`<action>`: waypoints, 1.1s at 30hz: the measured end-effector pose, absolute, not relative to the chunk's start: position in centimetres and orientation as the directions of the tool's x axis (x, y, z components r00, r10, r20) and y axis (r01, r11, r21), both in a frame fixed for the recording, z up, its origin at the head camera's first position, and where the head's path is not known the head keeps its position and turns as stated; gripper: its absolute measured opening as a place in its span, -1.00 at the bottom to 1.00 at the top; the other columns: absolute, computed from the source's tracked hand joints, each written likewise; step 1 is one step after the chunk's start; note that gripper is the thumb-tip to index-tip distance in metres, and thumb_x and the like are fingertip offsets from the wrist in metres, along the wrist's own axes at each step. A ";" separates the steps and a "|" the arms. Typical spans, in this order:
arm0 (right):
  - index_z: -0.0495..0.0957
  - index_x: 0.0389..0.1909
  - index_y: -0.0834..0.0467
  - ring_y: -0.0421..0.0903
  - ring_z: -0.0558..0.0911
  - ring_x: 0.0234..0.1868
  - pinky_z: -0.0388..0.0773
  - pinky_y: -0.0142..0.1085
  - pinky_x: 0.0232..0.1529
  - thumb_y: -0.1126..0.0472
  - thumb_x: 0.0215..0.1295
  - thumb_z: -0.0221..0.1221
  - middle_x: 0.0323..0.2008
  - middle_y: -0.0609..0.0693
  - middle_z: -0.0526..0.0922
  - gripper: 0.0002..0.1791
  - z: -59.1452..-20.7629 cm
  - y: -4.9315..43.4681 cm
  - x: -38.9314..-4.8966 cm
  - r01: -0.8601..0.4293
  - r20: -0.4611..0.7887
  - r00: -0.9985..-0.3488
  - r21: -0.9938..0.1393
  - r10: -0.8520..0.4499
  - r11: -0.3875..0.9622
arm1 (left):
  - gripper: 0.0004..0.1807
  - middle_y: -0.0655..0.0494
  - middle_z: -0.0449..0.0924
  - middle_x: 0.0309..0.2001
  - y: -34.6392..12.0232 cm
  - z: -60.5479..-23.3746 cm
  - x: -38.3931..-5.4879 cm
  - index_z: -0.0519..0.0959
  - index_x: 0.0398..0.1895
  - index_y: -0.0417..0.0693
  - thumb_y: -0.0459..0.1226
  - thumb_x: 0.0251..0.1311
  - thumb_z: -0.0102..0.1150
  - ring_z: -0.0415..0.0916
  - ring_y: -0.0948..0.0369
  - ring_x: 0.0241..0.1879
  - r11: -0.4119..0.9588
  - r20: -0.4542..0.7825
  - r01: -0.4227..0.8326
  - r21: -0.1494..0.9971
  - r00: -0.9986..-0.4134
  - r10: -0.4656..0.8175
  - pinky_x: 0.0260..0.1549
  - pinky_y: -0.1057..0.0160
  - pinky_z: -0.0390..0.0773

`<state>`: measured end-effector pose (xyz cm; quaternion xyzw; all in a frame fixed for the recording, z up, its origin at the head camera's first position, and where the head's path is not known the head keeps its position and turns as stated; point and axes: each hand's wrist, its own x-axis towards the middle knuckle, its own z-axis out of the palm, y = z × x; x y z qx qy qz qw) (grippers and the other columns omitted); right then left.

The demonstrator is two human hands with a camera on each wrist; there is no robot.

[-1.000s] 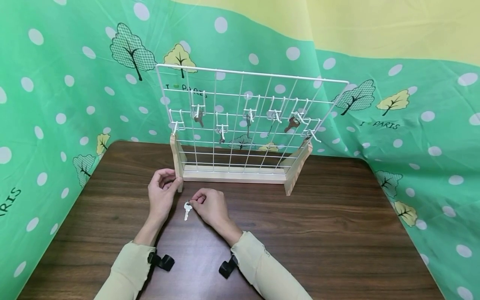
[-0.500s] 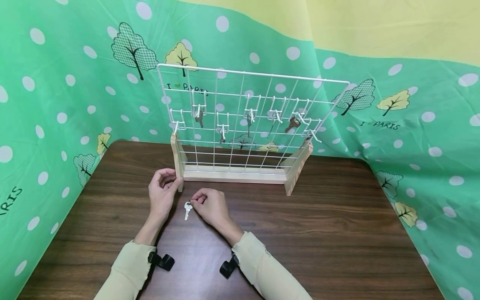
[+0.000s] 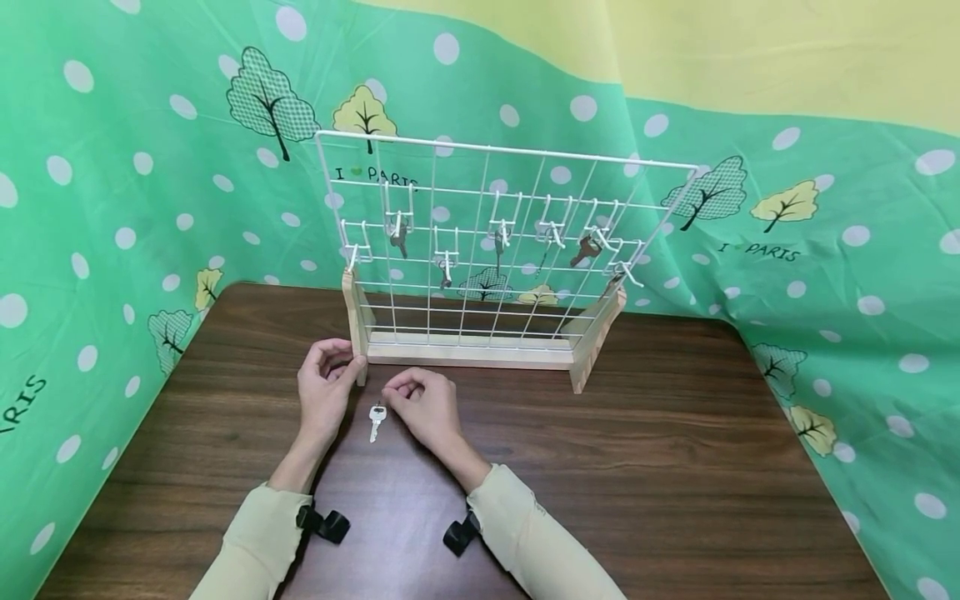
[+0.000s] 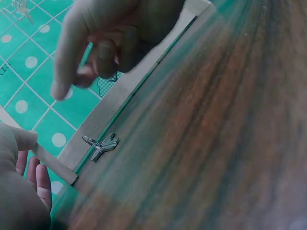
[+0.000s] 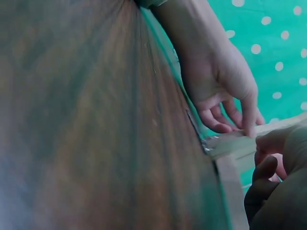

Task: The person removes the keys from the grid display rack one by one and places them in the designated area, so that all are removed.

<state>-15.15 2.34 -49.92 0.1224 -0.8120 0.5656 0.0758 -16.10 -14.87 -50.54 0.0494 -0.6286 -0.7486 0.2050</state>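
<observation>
While your left hand [image 3: 326, 388] pinches the rack [image 3: 472, 355], prob steadying it, your right hand [image 3: 432, 408] hangs loose by the key [image 3: 377, 423].

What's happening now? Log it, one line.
left hand: grips wooden upright | right hand: near key, not touching | key: on table

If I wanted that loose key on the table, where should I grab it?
Probably by its ring, pinched from above, on the side nearest the rack. The key looks flat on the table, leaving little edge to get under, while the ring sticks out from its head toward the rack, a thin loop that should be easier to pinch.
</observation>
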 end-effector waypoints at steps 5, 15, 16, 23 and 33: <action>0.84 -0.35 0.15 -0.38 0.49 -0.55 0.43 -0.54 -0.50 0.35 0.27 0.55 -0.51 -0.08 0.70 -0.92 -47.4 2.4 -14.8 -0.281 0.268 -0.960 -0.916 -0.083 0.288 | -0.64 0.28 0.68 -0.12 -14.8 -50.5 -16.1 0.49 0.11 -0.60 -0.67 0.31 0.37 0.64 0.30 -0.05 -0.123 0.187 0.248 0.961 -0.910 -0.371 -0.10 0.45 0.65; 0.81 -0.21 0.25 -0.12 0.60 -0.67 0.47 -0.47 -0.62 0.40 0.36 0.47 -0.41 0.06 0.76 -0.95 -43.2 2.5 -14.2 -0.309 0.300 -0.950 -0.944 -0.087 0.115 | -0.64 0.28 0.68 -0.13 -14.8 -50.5 -16.1 0.49 0.11 -0.60 -0.68 0.30 0.36 0.64 0.30 -0.07 -0.121 0.181 0.242 0.963 -0.909 -0.375 -0.12 0.46 0.65; 0.81 -0.19 0.27 -0.07 0.62 -0.67 0.46 -0.47 -0.64 0.41 0.37 0.46 -0.40 0.06 0.76 -0.94 -42.7 2.5 -14.2 -0.314 0.307 -0.948 -0.945 -0.084 0.093 | -0.63 0.28 0.68 -0.13 -14.8 -50.5 -16.1 0.49 0.11 -0.60 -0.68 0.30 0.36 0.63 0.30 -0.07 -0.121 0.180 0.241 0.963 -0.909 -0.375 -0.12 0.46 0.65; 0.79 -0.09 0.33 -0.26 0.60 -0.67 0.50 -0.43 -0.63 0.38 0.42 0.42 -0.33 0.08 0.75 -0.87 -38.6 2.6 -14.1 -0.381 0.380 -0.924 -0.925 -0.048 0.006 | -0.64 0.29 0.68 -0.14 -14.8 -50.4 -16.1 0.48 0.10 -0.61 -0.69 0.29 0.35 0.63 0.31 -0.08 -0.121 0.179 0.240 0.963 -0.907 -0.381 -0.12 0.47 0.65; 0.79 -0.08 0.34 -0.22 0.51 -0.67 0.43 -0.43 -0.64 0.40 0.41 0.40 -0.36 0.16 0.73 -0.86 -33.0 3.6 -14.2 -0.555 0.555 -0.832 -0.832 -0.001 0.013 | -0.65 0.28 0.67 -0.14 -14.7 -50.3 -16.1 0.50 0.08 -0.60 -0.70 0.28 0.35 0.63 0.31 -0.08 -0.120 0.174 0.234 0.965 -0.910 -0.377 -0.13 0.47 0.64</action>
